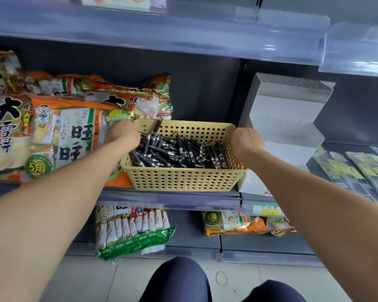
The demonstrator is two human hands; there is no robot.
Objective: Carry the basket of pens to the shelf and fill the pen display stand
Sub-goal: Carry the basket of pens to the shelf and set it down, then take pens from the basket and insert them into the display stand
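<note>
A yellow perforated basket full of several black pens sits on the middle shelf, near its front edge. My left hand grips the basket's left rim and my right hand grips its right rim, fingers curled over the edges. To the right of the basket stands a clear stepped pen display stand, which looks empty.
Large snack bags lie to the left of the basket and touch it. An upper shelf edge overhangs. Dark packets lie at the far right. More snack packs fill the lower shelf. My knees show at the bottom.
</note>
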